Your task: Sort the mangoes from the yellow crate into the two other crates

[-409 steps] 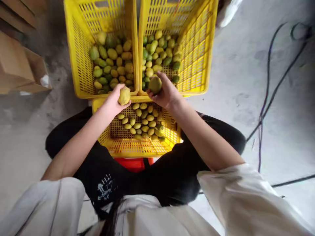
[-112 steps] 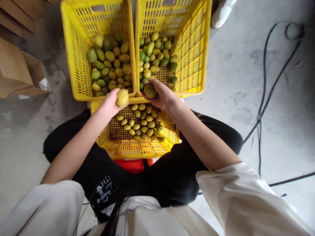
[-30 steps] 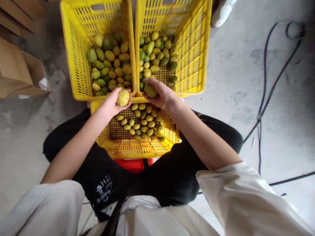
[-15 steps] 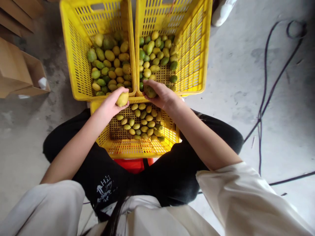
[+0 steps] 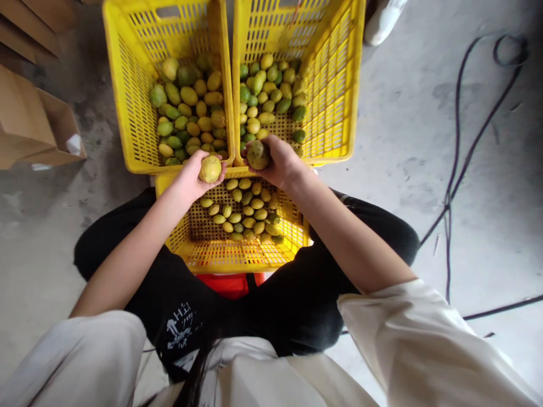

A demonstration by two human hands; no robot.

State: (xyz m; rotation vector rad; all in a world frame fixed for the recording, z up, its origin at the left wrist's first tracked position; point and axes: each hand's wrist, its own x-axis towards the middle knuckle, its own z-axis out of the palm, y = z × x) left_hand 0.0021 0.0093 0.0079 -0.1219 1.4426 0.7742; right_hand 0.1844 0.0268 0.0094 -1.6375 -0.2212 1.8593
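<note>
Three crates [image 5: 355,96]; left hand [image 5: 193,175]: one yellow fruit [image 5: 210,169]; right hand [image 5: 279,162]: one greenish fruit [image 5: 258,155]

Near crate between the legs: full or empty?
Neither, partly filled: in the near crate, yellow-green fruit lies loosely scattered below the rim, with bare floor grid showing at the left.

Bright light strikes the middle crate [image 5: 292,250]; the floor [image 5: 95,73] dims at upper left; my sleeves [image 5: 382,328] stretch toward the lower corners.

left hand [image 5: 194,176]: cupped | right hand [image 5: 278,161]: cupped | forearms [image 5: 348,232]: extended forward, angled inward
</note>
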